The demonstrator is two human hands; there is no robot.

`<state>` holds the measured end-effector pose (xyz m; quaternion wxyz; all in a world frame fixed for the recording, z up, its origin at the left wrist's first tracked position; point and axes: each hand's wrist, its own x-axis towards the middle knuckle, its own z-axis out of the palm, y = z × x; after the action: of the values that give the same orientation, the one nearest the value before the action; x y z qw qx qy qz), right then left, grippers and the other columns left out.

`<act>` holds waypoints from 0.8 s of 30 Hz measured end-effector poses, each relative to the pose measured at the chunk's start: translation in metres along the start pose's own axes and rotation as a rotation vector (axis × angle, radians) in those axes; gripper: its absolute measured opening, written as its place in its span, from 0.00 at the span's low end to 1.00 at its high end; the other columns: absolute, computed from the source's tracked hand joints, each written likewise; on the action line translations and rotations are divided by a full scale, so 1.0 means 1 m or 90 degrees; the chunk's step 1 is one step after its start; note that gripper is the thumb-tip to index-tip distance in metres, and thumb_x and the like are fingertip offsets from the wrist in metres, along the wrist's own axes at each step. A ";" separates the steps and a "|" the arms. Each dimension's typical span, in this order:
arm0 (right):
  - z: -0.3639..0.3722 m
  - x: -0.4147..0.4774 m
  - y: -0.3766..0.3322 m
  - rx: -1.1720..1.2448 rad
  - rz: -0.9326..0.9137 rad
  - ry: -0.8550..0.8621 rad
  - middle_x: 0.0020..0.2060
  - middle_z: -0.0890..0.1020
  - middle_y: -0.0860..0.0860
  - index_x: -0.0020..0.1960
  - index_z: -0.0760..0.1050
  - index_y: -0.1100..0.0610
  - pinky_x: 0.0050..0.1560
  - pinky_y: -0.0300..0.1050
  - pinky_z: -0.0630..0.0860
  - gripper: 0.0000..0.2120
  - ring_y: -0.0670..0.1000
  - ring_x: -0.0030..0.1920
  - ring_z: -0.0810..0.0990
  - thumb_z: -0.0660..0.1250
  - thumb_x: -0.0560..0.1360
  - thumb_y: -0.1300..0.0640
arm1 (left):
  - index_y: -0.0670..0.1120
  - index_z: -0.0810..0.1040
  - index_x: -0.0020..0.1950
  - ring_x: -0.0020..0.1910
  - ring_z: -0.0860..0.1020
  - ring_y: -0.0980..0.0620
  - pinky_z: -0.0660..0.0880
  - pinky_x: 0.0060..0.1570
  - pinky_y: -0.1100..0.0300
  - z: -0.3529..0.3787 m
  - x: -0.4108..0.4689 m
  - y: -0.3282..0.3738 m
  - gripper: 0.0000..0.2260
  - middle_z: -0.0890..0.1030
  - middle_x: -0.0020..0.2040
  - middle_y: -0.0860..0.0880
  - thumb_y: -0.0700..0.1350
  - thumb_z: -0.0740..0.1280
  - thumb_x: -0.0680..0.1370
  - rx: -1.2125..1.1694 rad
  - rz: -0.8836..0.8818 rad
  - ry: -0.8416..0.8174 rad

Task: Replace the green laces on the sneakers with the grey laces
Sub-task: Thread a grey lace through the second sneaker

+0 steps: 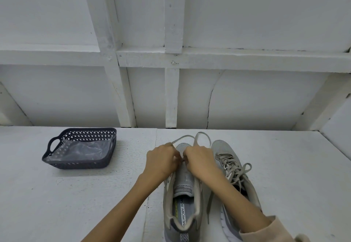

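Note:
Two grey sneakers stand side by side on the white table, toes pointing away from me. The left sneaker (183, 201) has its tongue bare along most of its length. My left hand (161, 161) and my right hand (200, 161) meet over its front eyelets, each pinching one end of a grey lace (197, 137) that loops out past the toe. The right sneaker (234, 171) is fully laced in grey with a tied bow. No green lace is visible.
A dark plastic basket (55, 161) with a clear plastic bag inside sits at the table's left. A white panelled wall rises just behind the table (76, 194). My right sleeve (266, 230) crosses over the right sneaker's heel.

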<state>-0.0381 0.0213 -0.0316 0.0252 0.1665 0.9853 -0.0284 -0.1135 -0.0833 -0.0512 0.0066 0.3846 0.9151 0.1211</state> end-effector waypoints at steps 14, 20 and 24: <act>0.008 0.009 0.028 0.754 0.008 -0.038 0.31 0.81 0.49 0.48 0.84 0.59 0.38 0.32 0.73 0.11 0.40 0.32 0.78 0.75 0.68 0.69 | 0.44 0.76 0.55 0.41 0.83 0.52 0.77 0.45 0.64 0.025 -0.014 -0.018 0.14 0.85 0.37 0.46 0.37 0.74 0.72 -0.806 -0.080 0.058; 0.007 0.010 0.030 0.718 0.008 -0.056 0.26 0.80 0.44 0.43 0.85 0.58 0.28 0.33 0.68 0.06 0.41 0.25 0.71 0.76 0.67 0.65 | 0.41 0.73 0.55 0.39 0.83 0.52 0.77 0.44 0.64 0.030 -0.011 -0.024 0.16 0.84 0.38 0.43 0.35 0.73 0.71 -0.839 -0.078 0.020; 0.012 0.012 0.029 0.694 0.016 -0.016 0.29 0.83 0.47 0.36 0.83 0.51 0.29 0.36 0.70 0.11 0.44 0.23 0.71 0.75 0.68 0.67 | 0.44 0.77 0.56 0.43 0.81 0.54 0.76 0.45 0.65 0.031 -0.010 -0.028 0.14 0.84 0.43 0.47 0.36 0.74 0.72 -0.774 -0.029 -0.023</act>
<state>-0.0397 0.0521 -0.0453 -0.0526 0.1669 0.8255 -0.5366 -0.1227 -0.1024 -0.0883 0.2432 0.2941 0.6898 0.6153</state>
